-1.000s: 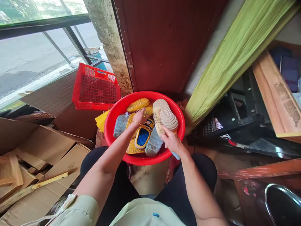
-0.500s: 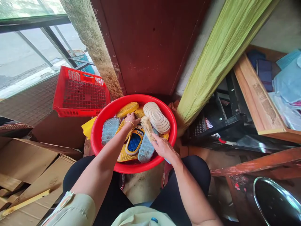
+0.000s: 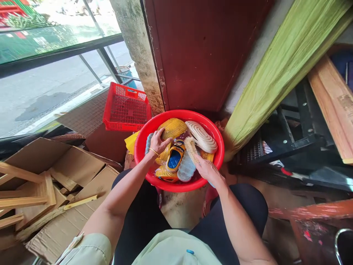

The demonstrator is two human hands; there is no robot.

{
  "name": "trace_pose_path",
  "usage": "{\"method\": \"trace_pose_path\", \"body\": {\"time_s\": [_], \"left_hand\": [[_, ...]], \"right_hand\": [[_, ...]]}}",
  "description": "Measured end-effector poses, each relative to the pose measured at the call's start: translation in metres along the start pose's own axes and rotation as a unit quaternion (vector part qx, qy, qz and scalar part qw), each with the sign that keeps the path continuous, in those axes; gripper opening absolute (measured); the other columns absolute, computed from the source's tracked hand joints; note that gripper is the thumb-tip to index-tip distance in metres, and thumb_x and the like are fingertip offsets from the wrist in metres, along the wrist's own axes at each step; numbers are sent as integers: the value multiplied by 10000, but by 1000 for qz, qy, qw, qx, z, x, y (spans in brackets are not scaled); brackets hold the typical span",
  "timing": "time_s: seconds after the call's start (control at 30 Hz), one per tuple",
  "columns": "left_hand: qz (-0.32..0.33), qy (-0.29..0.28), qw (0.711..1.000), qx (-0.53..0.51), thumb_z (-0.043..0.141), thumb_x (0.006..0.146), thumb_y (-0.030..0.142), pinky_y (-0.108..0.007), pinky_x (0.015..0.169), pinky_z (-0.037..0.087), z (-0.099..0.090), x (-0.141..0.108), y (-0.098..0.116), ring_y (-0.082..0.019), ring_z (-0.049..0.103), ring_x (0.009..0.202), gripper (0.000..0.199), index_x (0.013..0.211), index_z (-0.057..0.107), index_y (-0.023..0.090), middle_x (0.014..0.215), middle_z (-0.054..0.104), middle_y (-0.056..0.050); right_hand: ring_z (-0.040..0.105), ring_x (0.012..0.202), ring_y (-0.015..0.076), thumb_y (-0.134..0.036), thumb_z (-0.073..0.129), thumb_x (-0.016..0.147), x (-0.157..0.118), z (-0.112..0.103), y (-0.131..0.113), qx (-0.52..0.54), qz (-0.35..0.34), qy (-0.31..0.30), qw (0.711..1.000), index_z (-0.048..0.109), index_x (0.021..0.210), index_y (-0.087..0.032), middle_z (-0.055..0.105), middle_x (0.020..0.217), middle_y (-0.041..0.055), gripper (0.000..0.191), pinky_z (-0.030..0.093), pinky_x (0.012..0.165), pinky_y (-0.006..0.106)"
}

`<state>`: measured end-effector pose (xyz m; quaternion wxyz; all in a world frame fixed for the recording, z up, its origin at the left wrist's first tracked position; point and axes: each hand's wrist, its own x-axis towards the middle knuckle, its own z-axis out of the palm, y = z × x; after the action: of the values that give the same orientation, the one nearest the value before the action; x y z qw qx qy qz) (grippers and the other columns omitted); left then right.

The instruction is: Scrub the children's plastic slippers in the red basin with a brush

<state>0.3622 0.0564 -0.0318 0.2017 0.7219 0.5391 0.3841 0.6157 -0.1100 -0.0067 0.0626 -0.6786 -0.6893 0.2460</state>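
A red basin [image 3: 219, 154] between my knees holds water and several slippers. My left hand [image 3: 158, 143] rests over the yellow slippers at the basin's left side, thumb and fingers apart. Just beyond it lies a yellow slipper [image 3: 174, 127], sole up. My right hand [image 3: 208, 170] grips a scrub brush [image 3: 191, 148] with pale bristles. Beside the brush are a yellow slipper with a blue quilted insole [image 3: 174, 160] and a light-blue slipper [image 3: 186, 169], ridged sole up. A cream slipper [image 3: 204, 137] with an oval-grooved sole leans at the right rim.
A red plastic crate [image 3: 128, 110] stands behind the basin on the left. Cardboard [image 3: 79, 165] and wooden pieces [image 3: 30, 201] lie further left. A green curtain [image 3: 264, 84] hangs at the right, by a dark door [image 3: 204, 55] and a black metal frame [image 3: 292, 136].
My view has swung left, so the basin sits further right. My left hand has spread its fingers, and the yellow slipper beyond it has shifted. The brush stays in my right hand.
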Motion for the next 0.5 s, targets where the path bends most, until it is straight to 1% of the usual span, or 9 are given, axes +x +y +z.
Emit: {"method": "trace_pose_path", "body": {"time_s": [0.07, 0.13, 0.2, 0.27, 0.3, 0.33, 0.4, 0.43, 0.5], "left_hand": [[-38, 18, 997, -61, 810, 747, 530, -464, 1010, 521, -5, -5, -1, -314, 660, 1083, 736, 1370, 657, 170, 1124, 702, -110], [-94, 36, 982, -158, 829, 722, 525, -459, 994, 539, -6, -9, -2, -307, 671, 1084, 753, 1363, 662, 168, 1140, 714, -109], [-145, 40, 946, -287, 831, 717, 521, -448, 989, 555, -6, -14, -3, -304, 679, 1119, 749, 1357, 663, 169, 1197, 717, -116], [-185, 24, 893, -410, 834, 716, 504, -433, 973, 574, -4, -18, -2, -296, 691, 1135, 729, 1338, 665, 163, 1244, 711, -125], [-204, 13, 867, -455, 841, 710, 488, -425, 960, 584, -4, -20, -2, -290, 697, 1133, 716, 1322, 667, 160, 1253, 709, -128], [-224, 2, 845, -486, 852, 699, 468, -418, 946, 593, -3, -23, 0, -284, 700, 1130, 706, 1306, 669, 157, 1255, 709, -130], [-254, -21, 819, -514, 868, 679, 427, -406, 931, 602, -2, -27, 4, -274, 698, 1135, 686, 1278, 670, 157, 1252, 711, -128], [-263, -40, 812, -519, 870, 675, 413, -403, 931, 601, -2, -29, 6, -271, 695, 1141, 676, 1269, 669, 160, 1252, 711, -125], [-269, -91, 809, -514, 875, 667, 393, -401, 931, 595, -3, -34, 12, -268, 694, 1134, 670, 1263, 665, 168, 1238, 717, -116]], "right_hand": [[747, 1100, 262, -277, 433, 1055, 0, 1, -2, 1, -3, -3, 1000, 398, 1633, -256, 776, 1234, 126, 580, 538, 899, 330], [741, 1117, 268, -279, 424, 1057, 0, 3, -2, 8, -10, 1, 1000, 427, 1617, -235, 780, 1220, 133, 562, 534, 925, 338], [734, 1133, 270, -274, 416, 1057, 0, 8, -1, 18, -14, 14, 1000, 451, 1602, -215, 784, 1208, 138, 550, 532, 953, 346], [726, 1150, 271, -277, 422, 1052, 2, 12, 0, 33, -15, 26, 999, 474, 1586, -207, 780, 1218, 139, 541, 534, 973, 354], [723, 1157, 270, -285, 429, 1050, 4, 15, 0, 43, -14, 34, 998, 484, 1580, -207, 778, 1227, 136, 539, 537, 977, 355], [721, 1160, 267, -296, 436, 1048, 5, 17, -1, 55, -13, 44, 997, 491, 1575, -209, 776, 1232, 131, 537, 541, 979, 352], [725, 1139, 253, -319, 441, 1047, 10, 19, -3, 90, -12, 68, 994, 496, 1570, -212, 781, 1213, 114, 537, 555, 972, 339], [733, 1110, 244, -328, 437, 1047, 12, 20, -4, 110, -10, 81, 991, 496, 1569, -210, 787, 1185, 104, 538, 565, 960, 335], [752, 1018, 234, -342, 414, 1053, 17, 20, -6, 147, -13, 103, 984, 488, 1572, -193, 796, 1106, 96, 545, 592, 914, 337]]}}
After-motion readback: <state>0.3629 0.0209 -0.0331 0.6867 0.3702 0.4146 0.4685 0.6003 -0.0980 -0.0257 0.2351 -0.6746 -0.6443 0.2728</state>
